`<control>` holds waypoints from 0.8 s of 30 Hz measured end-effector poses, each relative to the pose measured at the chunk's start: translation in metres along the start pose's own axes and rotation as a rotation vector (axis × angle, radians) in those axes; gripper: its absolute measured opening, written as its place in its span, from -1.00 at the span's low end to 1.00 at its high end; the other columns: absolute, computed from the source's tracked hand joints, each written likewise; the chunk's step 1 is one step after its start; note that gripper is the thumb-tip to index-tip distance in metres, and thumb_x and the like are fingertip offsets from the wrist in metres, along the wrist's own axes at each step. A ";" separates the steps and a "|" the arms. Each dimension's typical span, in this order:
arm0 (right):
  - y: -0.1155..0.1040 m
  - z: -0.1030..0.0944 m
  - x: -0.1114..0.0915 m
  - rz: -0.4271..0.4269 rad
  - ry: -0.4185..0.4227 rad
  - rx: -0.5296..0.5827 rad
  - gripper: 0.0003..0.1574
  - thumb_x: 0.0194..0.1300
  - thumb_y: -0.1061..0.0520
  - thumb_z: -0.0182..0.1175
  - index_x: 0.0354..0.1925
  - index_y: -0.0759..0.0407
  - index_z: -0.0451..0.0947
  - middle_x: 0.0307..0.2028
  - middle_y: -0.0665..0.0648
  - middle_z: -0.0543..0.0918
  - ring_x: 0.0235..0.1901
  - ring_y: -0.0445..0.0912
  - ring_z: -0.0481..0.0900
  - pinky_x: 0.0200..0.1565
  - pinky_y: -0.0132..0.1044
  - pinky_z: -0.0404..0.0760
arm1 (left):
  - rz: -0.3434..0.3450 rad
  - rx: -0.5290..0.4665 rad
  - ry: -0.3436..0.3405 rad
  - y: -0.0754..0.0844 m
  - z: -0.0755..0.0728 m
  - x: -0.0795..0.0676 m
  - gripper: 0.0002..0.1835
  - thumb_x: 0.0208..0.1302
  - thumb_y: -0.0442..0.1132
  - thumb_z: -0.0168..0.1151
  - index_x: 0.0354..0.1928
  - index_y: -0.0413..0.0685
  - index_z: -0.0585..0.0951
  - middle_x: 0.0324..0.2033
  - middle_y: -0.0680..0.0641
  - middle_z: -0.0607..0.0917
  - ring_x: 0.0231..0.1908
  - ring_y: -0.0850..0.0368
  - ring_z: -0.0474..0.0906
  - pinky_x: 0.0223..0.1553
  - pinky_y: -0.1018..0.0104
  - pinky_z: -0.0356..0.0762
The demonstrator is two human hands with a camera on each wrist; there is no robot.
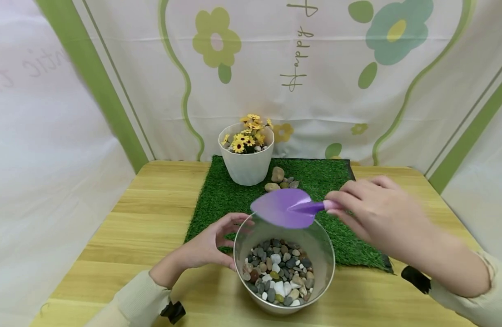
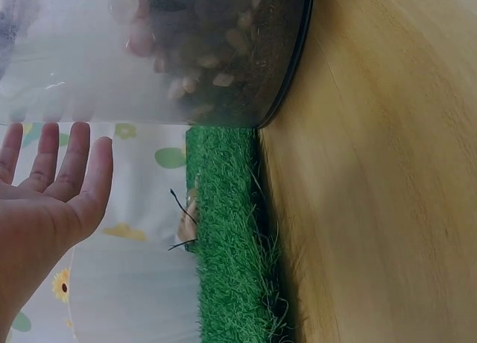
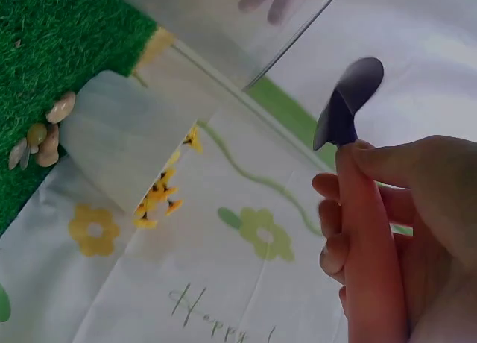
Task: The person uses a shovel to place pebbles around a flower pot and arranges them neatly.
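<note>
A clear bucket (image 1: 325,268) with mixed pebbles (image 1: 277,272) in its bottom stands at the table's front. My left hand (image 1: 207,245) is at the bucket's left side; in the left wrist view its fingers (image 2: 73,164) are extended, tips against the wall. My right hand (image 1: 373,213) grips a garden trowel by its pink handle (image 3: 365,246), fingers wrapped round it and thumb near the neck. The trowel's purple blade (image 1: 285,209) is held level above the bucket's far rim, its tip pointing left. No pebbles show on the blade.
A white pot (image 1: 248,168) with yellow flowers (image 1: 248,136) stands on a green turf mat (image 1: 218,197) behind the bucket. Several larger stones (image 1: 277,175) lie right of the pot. The wooden table (image 1: 140,218) meets a printed cloth backdrop (image 1: 251,91).
</note>
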State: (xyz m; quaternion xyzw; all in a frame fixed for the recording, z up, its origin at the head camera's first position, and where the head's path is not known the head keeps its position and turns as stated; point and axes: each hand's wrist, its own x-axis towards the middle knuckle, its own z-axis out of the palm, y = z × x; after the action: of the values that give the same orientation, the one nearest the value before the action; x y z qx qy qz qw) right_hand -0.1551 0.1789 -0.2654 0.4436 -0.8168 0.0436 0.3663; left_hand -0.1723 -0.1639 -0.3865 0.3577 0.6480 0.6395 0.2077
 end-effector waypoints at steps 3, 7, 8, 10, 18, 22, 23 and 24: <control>-0.008 0.002 0.006 -0.091 0.013 0.017 -0.44 0.46 -0.12 -0.21 -0.31 0.13 0.64 -0.47 -0.01 0.60 -0.47 -0.06 0.55 -0.34 -0.08 0.50 | -0.002 0.012 0.009 0.000 0.000 0.000 -0.08 -0.06 -0.17 0.49 0.34 -0.06 0.18 0.24 -0.17 0.30 0.19 -0.16 0.27 0.05 -0.14 0.42; -0.015 0.007 0.010 -0.232 -0.030 -0.011 -0.60 0.37 0.15 -0.17 -0.25 0.16 0.64 -0.43 0.05 0.58 -0.44 -0.03 0.49 -0.36 -0.12 0.44 | -0.004 0.021 0.009 0.001 0.000 -0.001 -0.07 -0.07 -0.17 0.49 0.34 -0.05 0.19 0.25 -0.15 0.30 0.18 -0.13 0.29 0.06 -0.10 0.43; -0.016 0.008 0.010 -0.264 -0.063 -0.023 -0.65 0.30 0.21 -0.11 -0.23 0.17 0.64 -0.41 0.06 0.58 -0.42 -0.02 0.48 -0.33 -0.12 0.44 | -0.006 0.022 0.009 0.001 0.001 -0.001 -0.07 -0.07 -0.18 0.49 0.34 -0.06 0.18 0.26 -0.15 0.30 0.19 -0.12 0.28 0.06 -0.10 0.42; -0.020 0.011 0.011 -0.321 -0.139 -0.074 -0.67 0.09 0.30 0.05 -0.19 0.15 0.64 -0.36 0.08 0.58 -0.36 -0.01 0.45 -0.26 -0.10 0.42 | -0.016 0.014 0.009 0.002 0.001 -0.001 -0.06 -0.08 -0.20 0.49 0.34 -0.05 0.17 0.28 -0.15 0.28 0.22 -0.09 0.26 0.07 -0.10 0.41; -0.041 0.020 0.014 -0.451 -0.263 -0.378 -0.60 -0.25 0.28 0.38 -0.29 0.15 0.62 -0.32 0.12 0.51 -0.23 0.03 0.36 -0.05 -0.11 0.34 | -0.001 0.008 0.006 0.003 0.000 -0.001 -0.08 -0.05 -0.26 0.47 0.35 -0.06 0.16 0.29 -0.18 0.26 0.24 -0.11 0.23 0.06 -0.19 0.38; -0.047 0.024 0.015 -0.459 -0.277 -0.426 -0.67 -0.22 0.25 0.38 -0.33 0.18 0.65 -0.31 0.12 0.57 -0.22 0.02 0.36 -0.02 -0.13 0.33 | -0.006 0.002 0.006 0.002 0.001 -0.001 -0.09 -0.05 -0.28 0.47 0.35 -0.05 0.17 0.29 -0.16 0.25 0.23 -0.11 0.24 0.06 -0.17 0.39; -0.048 0.025 0.015 -0.464 -0.290 -0.432 -0.65 -0.25 0.22 0.42 -0.33 0.16 0.66 -0.30 0.11 0.58 -0.21 0.01 0.37 -0.01 -0.13 0.33 | -0.005 0.005 0.007 0.002 0.001 -0.001 -0.09 -0.05 -0.28 0.47 0.35 -0.05 0.17 0.29 -0.16 0.25 0.23 -0.11 0.24 0.06 -0.17 0.39; -0.048 0.025 0.015 -0.471 -0.305 -0.434 -0.65 -0.25 0.21 0.43 -0.34 0.16 0.67 -0.30 0.11 0.59 -0.22 0.01 0.37 -0.01 -0.14 0.33 | -0.001 0.008 0.006 0.002 0.001 0.000 -0.09 -0.05 -0.28 0.47 0.35 -0.05 0.17 0.29 -0.16 0.25 0.22 -0.11 0.24 0.06 -0.17 0.39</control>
State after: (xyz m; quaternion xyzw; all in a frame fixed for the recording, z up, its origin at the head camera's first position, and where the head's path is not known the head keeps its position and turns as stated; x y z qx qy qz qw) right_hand -0.1376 0.1294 -0.2864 0.5329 -0.7277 -0.2832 0.3260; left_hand -0.1708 -0.1636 -0.3849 0.3562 0.6516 0.6377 0.2048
